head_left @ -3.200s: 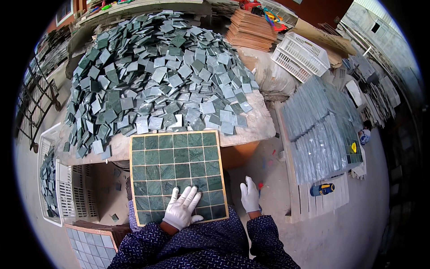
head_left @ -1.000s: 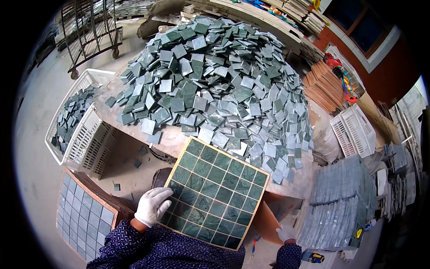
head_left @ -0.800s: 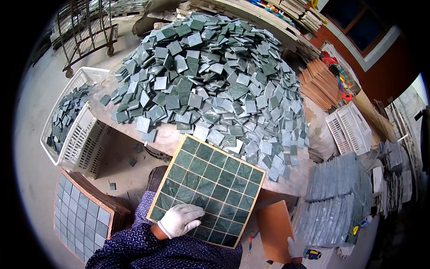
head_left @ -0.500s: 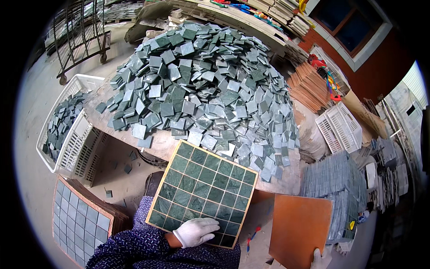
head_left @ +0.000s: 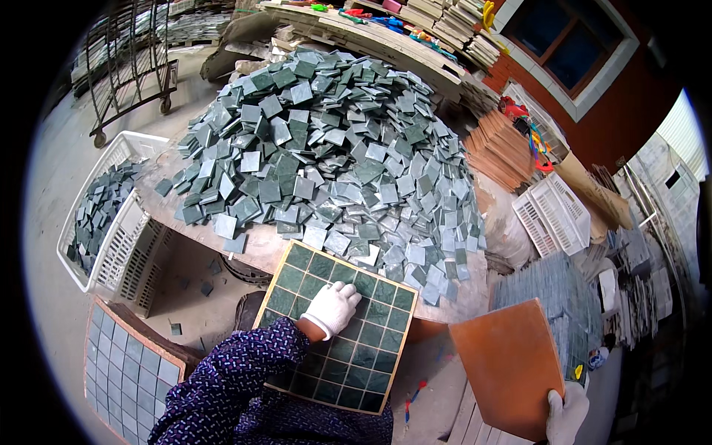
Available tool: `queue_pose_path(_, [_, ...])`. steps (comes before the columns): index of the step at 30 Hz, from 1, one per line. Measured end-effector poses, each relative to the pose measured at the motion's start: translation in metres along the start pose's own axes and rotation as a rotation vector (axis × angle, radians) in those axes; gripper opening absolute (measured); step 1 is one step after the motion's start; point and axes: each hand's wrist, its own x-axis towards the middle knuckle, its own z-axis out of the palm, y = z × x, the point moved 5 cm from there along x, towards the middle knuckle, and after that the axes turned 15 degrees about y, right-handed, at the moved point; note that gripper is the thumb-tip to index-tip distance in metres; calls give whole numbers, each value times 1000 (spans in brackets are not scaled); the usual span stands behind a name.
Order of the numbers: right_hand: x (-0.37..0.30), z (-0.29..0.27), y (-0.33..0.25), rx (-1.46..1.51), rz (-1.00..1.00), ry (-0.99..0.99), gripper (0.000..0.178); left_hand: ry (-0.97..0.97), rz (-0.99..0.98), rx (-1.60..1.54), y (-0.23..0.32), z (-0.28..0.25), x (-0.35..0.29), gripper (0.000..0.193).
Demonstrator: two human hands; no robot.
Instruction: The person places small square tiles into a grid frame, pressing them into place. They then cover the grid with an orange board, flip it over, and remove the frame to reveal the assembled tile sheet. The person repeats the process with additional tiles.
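Observation:
My left hand [head_left: 334, 305], in a white glove, rests over a square grid of dark green stone tiles [head_left: 380, 338]. Its fingers are curled in, and whatever lies under them is hidden. A pale wooden rim [head_left: 404, 325] edges the tile grid, which slopes in front of me against the table edge. At the lower right my right hand [head_left: 567, 417], also gloved, grips a flat orange-brown board [head_left: 508, 367] by its lower right corner. The board stands tilted, apart from the tile grid.
A big heap of loose grey-green tiles [head_left: 326, 148] covers the table [head_left: 259, 251]. Left are a white crate of tiles [head_left: 137, 241] and a tiled panel [head_left: 122, 363]. Right stand stacked grey tile sheets [head_left: 552, 285], white crates [head_left: 552, 211] and brown boards [head_left: 498, 147]. A wheeled rack [head_left: 130, 81] stands behind.
My left hand has moved up across the tile grid, its flat fingers now curled. The brown board has tilted and shifted slightly right, with more of my right hand showing.

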Motion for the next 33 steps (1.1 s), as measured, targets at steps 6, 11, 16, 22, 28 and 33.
queue_pose_path(6, [35, -25, -7, 147, 141, 55, 24, -152, -73, 56, -3, 2, 21, 35])
queue_pose_path(11, [57, 28, -1, 299, 222, 235, 20, -169, -71, -71, -5, -3, 31, 39])
queue_pose_path(16, [95, 79, -17, 442, 202, 242, 14, -152, -262, -431, -13, -6, 13, 39])
queue_pose_path(22, [141, 90, -37, 537, 149, 106, 15, 217, -1185, -1611, -19, -39, -23, 24])
queue_pose_path(28, [148, 111, -8, 592, 215, 122, 17, 317, -1373, -1535, -16, -49, -43, 15])
queue_pose_path(33, [147, 110, -11, 625, 196, 115, 19, 305, -1419, -1578, -34, -56, -56, 13])
